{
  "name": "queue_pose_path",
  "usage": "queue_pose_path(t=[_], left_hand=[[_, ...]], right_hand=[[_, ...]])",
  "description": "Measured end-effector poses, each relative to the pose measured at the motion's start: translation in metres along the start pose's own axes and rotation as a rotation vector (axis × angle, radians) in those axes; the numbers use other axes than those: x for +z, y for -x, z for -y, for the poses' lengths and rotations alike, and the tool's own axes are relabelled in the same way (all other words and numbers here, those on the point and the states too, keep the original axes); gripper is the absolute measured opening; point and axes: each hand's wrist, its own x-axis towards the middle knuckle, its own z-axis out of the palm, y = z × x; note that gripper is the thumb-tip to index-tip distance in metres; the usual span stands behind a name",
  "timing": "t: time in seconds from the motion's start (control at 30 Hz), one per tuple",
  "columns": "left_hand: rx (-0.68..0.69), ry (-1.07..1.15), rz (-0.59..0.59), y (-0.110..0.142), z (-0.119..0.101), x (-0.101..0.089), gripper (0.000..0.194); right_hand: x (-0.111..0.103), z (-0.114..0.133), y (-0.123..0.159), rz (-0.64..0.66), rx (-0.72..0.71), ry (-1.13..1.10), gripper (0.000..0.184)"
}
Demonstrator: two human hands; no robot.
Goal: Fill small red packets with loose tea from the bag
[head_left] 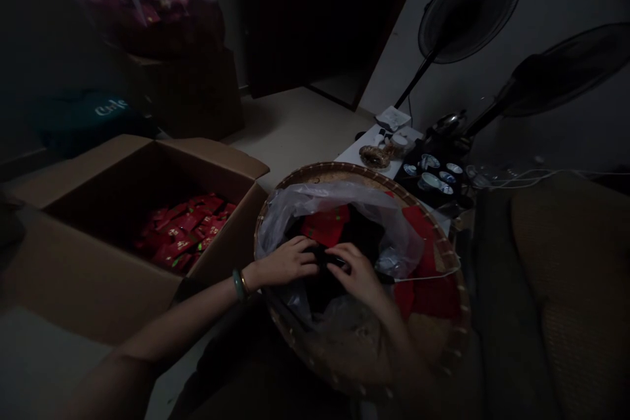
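My left hand, wrist ringed by a green bangle, reaches over an opened clear plastic bag with its fingers curled. My right hand meets it there, thumb and fingers closed around something dark. What either hand grips is too dark to make out. Black material fills the bag, and a red packet lies on it just beyond my fingers. The bag rests in a round woven bamboo tray. To the right of my right hand, a thin pale cord runs from a black end towards the tray's rim.
Left of the tray stands an open cardboard box holding many small red packets. Red pieces lie on the tray's right side. Beyond are a low table with cups, two fans and a stuffed plastic bag on another box.
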Motion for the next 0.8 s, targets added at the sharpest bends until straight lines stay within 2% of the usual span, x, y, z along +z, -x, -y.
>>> queue_pose_path(t=[0.1,0.2,0.3,0.43,0.5,0.53,0.67,0.8], left_hand=[[0.015,-0.014,-0.022,0.001,0.001,0.002,0.016],[0.024,-0.02,-0.029,0.003,0.001,0.005,0.016],[0.018,-0.027,-0.038,0.004,0.001,0.006,0.016],[0.003,-0.027,-0.038,0.005,0.0,0.007,0.015],[-0.001,-0.019,-0.023,0.005,0.0,0.008,0.017],[-0.003,-0.013,-0.017,0.005,0.0,0.008,0.017],[-0.007,0.017,0.003,0.005,0.0,0.013,0.017],[-0.008,0.029,0.024,0.005,0.0,0.016,0.018]], right_hand=[[0.01,0.005,0.005,0.174,-0.028,0.018,0.026],[0.014,0.006,0.004,0.236,-0.055,0.091,0.019],[0.013,0.003,0.001,0.18,-0.024,0.05,0.012],[0.011,-0.002,0.001,0.13,0.158,-0.176,0.011],[0.011,-0.004,0.002,0.104,0.203,-0.231,0.011],[0.012,-0.004,0.003,0.091,0.186,-0.219,0.012],[0.021,-0.006,0.004,0.105,0.055,-0.062,0.036],[0.027,-0.008,0.002,0.092,0.073,0.037,0.014]])
